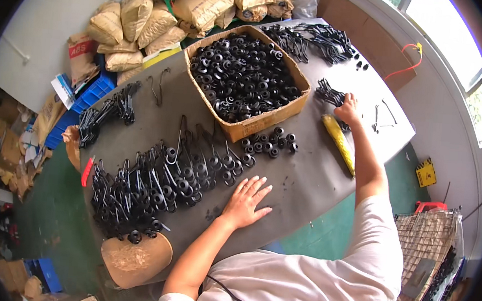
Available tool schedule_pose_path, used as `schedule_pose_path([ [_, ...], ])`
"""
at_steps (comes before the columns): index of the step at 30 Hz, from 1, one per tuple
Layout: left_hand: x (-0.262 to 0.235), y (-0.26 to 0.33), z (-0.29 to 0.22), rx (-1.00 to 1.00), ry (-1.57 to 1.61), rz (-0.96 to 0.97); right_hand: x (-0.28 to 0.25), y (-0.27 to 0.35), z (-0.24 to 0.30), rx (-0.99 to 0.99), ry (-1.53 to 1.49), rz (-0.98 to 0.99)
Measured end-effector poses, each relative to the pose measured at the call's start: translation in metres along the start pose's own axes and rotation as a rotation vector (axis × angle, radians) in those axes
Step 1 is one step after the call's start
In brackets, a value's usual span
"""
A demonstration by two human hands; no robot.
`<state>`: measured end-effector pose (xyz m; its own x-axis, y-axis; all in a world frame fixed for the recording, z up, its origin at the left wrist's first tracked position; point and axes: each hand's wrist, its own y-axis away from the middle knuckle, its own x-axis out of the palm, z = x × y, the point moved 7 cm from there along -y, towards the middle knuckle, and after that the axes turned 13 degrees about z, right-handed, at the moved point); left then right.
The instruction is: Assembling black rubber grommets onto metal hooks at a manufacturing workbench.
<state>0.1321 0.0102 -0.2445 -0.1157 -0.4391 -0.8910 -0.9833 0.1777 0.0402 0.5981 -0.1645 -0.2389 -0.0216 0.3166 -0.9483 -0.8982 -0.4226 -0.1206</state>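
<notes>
My left hand (246, 201) lies flat on the counter (307, 178), palm down, fingers spread wide, holding nothing. My right hand (348, 109) is stretched to the far right, fingers curled down onto a small bundle of black wire hooks (330, 93); can't tell if it's actually gripping any, knuckles hide the tips.

Key relation: that bundle sits right under and just left of the right hand, touching it, wires running roughly left-right. Right hand is on it; left hand is well apart, near side.

Outward from the left hand: just left and far of the fingertips, a big spread of assembled hooks w/ black rings (159, 183), running diagonally toward the near left. Loose black rings (270, 141) lie between the hands, beside a cardboard box (266, 118) full of the same rings. A yellow tool handle (338, 141) lies near the right forearm, long axis near-far. More wire hooks (312, 40) at the far edge, another batch (108, 109) far left.
</notes>
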Motion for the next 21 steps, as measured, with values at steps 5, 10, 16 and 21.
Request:
schedule_pose_path([
  [5, 0.006, 0.013, 0.002, 0.015, -0.032, -0.015, -0.004, 0.044, 0.024, 0.208, 0.066, 0.297],
  [10, 0.013, 0.044, 0.004, 0.009, -0.091, -0.021, -0.017, 0.107, 0.070, 0.115, 0.190, 0.134],
  [16, 0.015, 0.062, 0.003, 0.001, -0.092, -0.018, -0.046, 0.175, 0.103, -0.020, 0.064, -0.037],
  [21, 0.011, 0.070, 0.003, 0.005, -0.070, -0.054, -0.047, 0.263, 0.128, -0.510, 0.120, 0.231],
])
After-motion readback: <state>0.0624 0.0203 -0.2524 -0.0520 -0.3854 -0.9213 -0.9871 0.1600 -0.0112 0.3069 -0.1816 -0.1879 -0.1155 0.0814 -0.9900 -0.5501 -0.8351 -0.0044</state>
